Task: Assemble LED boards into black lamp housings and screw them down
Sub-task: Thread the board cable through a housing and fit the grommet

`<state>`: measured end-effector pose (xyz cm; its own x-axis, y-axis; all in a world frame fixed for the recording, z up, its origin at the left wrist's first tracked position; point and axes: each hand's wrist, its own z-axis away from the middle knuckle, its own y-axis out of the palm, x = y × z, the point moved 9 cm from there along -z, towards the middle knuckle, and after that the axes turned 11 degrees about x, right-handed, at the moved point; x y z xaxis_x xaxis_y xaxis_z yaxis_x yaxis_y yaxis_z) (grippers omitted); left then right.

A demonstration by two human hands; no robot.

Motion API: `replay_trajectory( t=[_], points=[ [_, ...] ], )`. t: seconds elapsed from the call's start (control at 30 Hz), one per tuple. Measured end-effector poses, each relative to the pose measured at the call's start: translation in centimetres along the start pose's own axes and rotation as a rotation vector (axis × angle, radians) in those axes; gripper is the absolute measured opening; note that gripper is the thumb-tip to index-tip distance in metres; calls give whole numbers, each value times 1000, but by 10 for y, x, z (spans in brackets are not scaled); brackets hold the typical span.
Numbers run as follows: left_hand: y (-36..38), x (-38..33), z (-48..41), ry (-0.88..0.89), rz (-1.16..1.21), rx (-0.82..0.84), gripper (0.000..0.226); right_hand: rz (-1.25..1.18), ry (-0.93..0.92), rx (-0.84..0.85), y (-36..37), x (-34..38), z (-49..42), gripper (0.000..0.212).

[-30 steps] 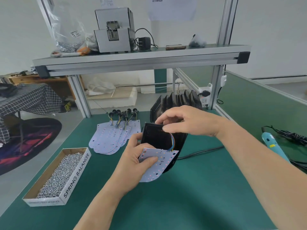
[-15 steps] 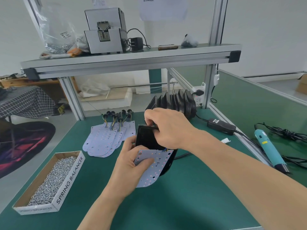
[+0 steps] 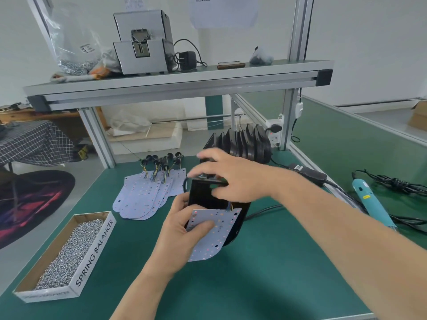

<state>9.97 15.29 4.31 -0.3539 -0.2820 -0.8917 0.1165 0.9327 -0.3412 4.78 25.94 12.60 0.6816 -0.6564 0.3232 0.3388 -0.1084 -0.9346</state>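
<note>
My left hand [image 3: 182, 229] grips a black lamp housing [image 3: 203, 195] and a white LED board [image 3: 212, 232] together, thumb pressed on the board's face. The board hangs by coloured wires from the housing's inside. My right hand [image 3: 228, 179] reaches over the housing's top edge, its fingers curled at the rim where a black cable part shows. A fan of more LED boards [image 3: 143, 195] with wired connectors lies on the green mat [image 3: 265, 273] behind. A row of black housings [image 3: 245, 144] stands at the back.
A cardboard box of screws [image 3: 67, 257] sits at the front left. A teal electric screwdriver [image 3: 372, 204] and black cables lie at the right, with a power adapter [image 3: 305, 172] near the frame post. An overhead shelf carries a screw feeder [image 3: 143, 42].
My right hand has shifted from inside the housing to its top edge and now looks blurred with motion. My left hand keeps its hold on board and housing.
</note>
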Motion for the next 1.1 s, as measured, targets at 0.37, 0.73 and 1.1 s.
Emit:
replay_trajectory(
  t=[0.37,0.73,1.1],
  points=[
    [-8,2,1,-133,447,-16,27,-1186,45,-89,25,-69,-2,62],
    [-23,12,-5,-219,612,-163,32,-65,-258,-803,-27,5,65,11],
    [-16,-16,-10,-3,138,-119,23,-551,-31,-569,3,-31,40,20]
  ],
)
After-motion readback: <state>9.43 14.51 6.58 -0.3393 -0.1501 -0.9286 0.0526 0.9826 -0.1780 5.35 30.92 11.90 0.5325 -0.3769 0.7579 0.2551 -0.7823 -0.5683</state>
